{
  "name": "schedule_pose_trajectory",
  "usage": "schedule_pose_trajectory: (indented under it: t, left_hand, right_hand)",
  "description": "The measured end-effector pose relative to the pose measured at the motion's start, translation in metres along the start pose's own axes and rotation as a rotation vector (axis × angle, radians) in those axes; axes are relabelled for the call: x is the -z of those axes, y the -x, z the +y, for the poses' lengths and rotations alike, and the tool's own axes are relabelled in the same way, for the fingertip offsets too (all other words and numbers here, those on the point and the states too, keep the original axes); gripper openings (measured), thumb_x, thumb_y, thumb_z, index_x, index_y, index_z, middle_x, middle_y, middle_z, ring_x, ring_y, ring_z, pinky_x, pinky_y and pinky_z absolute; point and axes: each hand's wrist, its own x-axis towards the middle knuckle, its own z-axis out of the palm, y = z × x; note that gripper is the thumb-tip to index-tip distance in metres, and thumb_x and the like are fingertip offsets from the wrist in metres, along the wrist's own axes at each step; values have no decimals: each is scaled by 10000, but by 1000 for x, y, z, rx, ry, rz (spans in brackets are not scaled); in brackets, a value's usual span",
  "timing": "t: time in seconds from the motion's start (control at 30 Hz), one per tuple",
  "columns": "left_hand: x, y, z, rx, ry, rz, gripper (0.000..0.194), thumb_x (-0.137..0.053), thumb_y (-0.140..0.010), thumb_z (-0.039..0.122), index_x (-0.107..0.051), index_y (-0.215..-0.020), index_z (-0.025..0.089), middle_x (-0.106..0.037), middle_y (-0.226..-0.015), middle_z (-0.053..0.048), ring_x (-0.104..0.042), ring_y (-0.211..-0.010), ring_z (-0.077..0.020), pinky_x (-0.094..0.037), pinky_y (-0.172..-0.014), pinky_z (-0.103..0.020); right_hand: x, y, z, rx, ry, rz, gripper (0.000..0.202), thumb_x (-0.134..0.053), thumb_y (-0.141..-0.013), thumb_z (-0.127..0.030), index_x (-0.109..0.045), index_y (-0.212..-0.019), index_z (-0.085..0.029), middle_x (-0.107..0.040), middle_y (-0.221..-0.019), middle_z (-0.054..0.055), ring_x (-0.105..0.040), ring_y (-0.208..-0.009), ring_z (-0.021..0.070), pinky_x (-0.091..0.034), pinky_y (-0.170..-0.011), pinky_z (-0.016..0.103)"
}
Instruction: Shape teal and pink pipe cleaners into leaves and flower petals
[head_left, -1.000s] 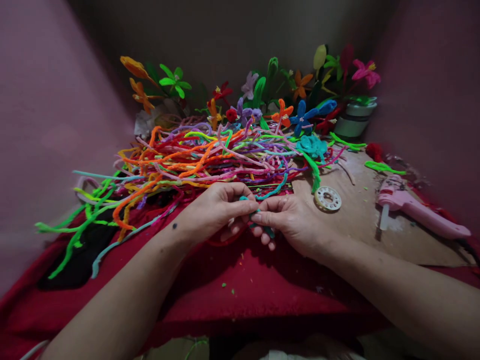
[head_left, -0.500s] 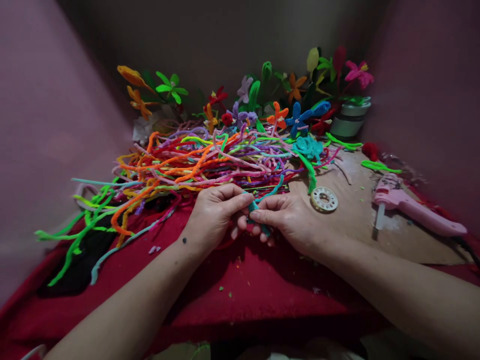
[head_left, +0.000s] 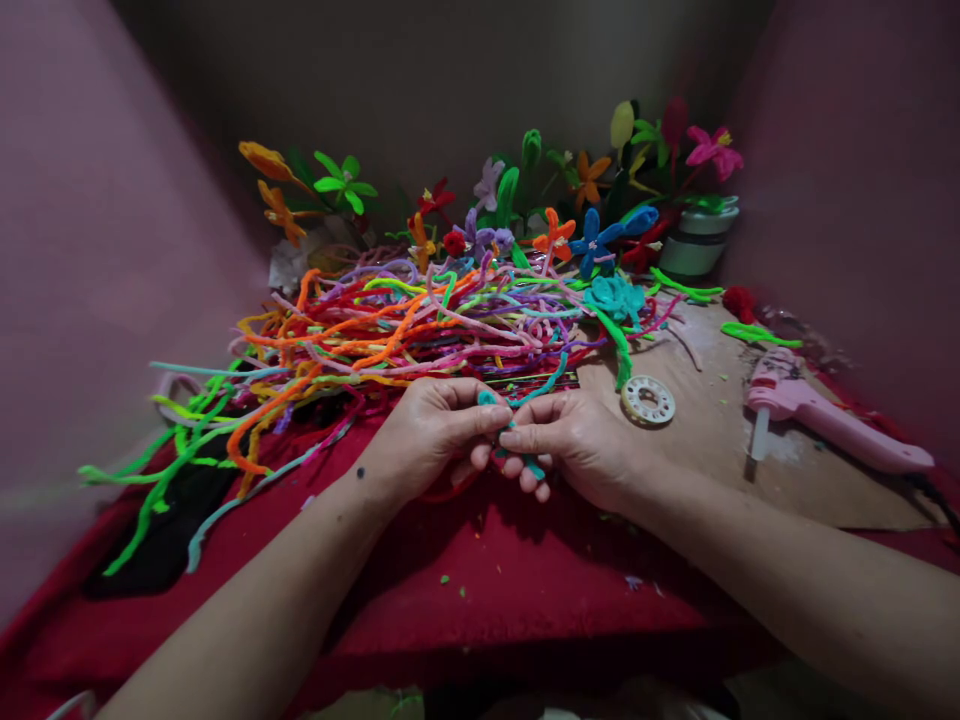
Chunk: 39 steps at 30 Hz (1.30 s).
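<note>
My left hand [head_left: 442, 430] pinches a teal fuzzy stem [head_left: 487, 398], whose looped end stands up above the fingertips. Close against it, my right hand [head_left: 574, 435] has thumb and fingers closed on the same teal piece. One teal length rises from between the hands toward the pile, and a short teal end shows below the right fingers. The part between the fingertips is mostly hidden. Behind the hands lies a large heap of coloured fuzzy stems [head_left: 397, 330]. A teal fuzzy flower [head_left: 615, 297] rests at the heap's right end.
A round whitish spool [head_left: 648, 401] and a pink glue gun [head_left: 840, 415] lie on brown cardboard [head_left: 697, 470] at the right. Fuzzy flowers, including a blue one [head_left: 594, 242], stand along the back beside a pale pot [head_left: 697, 242]. Red cloth [head_left: 525, 590] covers the table.
The teal piece has turned between my fingers, and its looped end now shows above my left thumb. My left hand has shifted slightly down. The view has moved slightly.
</note>
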Motion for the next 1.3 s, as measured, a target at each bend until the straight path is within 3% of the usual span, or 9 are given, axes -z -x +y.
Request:
schedule_pose_trajectory:
  t: [0.1,0.27,0.4,0.67,0.73,0.87,0.93,1.1,1.3]
  left_hand:
    - [-1,1,1,-5,-35,31,167,-633,-724,298,-577,-715,140,-508,-406,43,-376,-289,-53,-229,-289,-153]
    - [5,-4,-1,-68,93,14,184,-623,-735,312,-603,-760,131,-526,-447,34,-408,-328,-51,-318,-321,-158]
    - [7,-5,0,-78,90,12,177,-640,-711,304,-586,-738,137,-543,-460,29,-414,-327,-57,-308,-313,-161]
    - [-13,0,-4,-332,-319,467,180,-602,-728,266,-546,-605,146,-460,-481,52,-391,-430,-44,-308,-405,-158]
    - [-13,-2,-6,-285,-255,401,190,-595,-741,295,-545,-629,150,-456,-482,54,-387,-425,-45,-303,-402,-162]
    - [-9,-3,-5,-87,-28,107,209,-603,-745,337,-541,-672,152,-442,-424,64,-345,-341,-41,-239,-350,-168]
    - [-11,-2,-2,-75,-40,124,201,-624,-727,293,-525,-631,147,-460,-415,59,-379,-337,-45,-251,-353,-164]
    - [-18,1,-2,-193,-209,224,188,-582,-747,239,-506,-596,157,-527,-480,34,-523,-448,-99,-375,-443,-197]
    - [-14,-4,-15,-646,-721,424,170,-594,-723,208,-558,-566,151,-512,-568,16,-457,-555,-83,-357,-539,-201]
  right_hand:
    - [-1,1,-1,17,51,9,199,-684,-673,-297,-587,-659,-124,-620,-562,8,-531,-411,78,-422,-376,185]
    - [-4,5,-6,54,117,74,197,-662,-676,-300,-561,-623,-140,-603,-526,-8,-476,-367,64,-353,-333,170]
    - [-5,6,-7,22,109,35,188,-665,-657,-289,-554,-615,-143,-607,-522,-4,-487,-376,71,-346,-331,171]
    - [-6,6,-3,44,133,39,198,-634,-687,-276,-521,-584,-150,-589,-507,-15,-454,-359,58,-344,-339,178]
    - [-7,6,-3,67,154,78,183,-614,-698,-265,-521,-588,-152,-583,-505,-19,-452,-361,57,-337,-338,178]
    - [-8,6,-3,109,181,141,152,-602,-685,-242,-526,-588,-154,-560,-479,-32,-431,-346,54,-309,-321,174]
    - [-7,5,-3,96,186,144,152,-608,-676,-239,-524,-583,-153,-560,-479,-30,-432,-345,53,-308,-321,174]
    - [-2,3,-2,69,176,66,146,-599,-690,-266,-569,-627,-138,-607,-561,2,-458,-377,62,-340,-340,185]
    - [-4,2,1,87,200,115,130,-572,-680,-229,-570,-589,-135,-557,-459,-17,-426,-332,59,-316,-325,179]
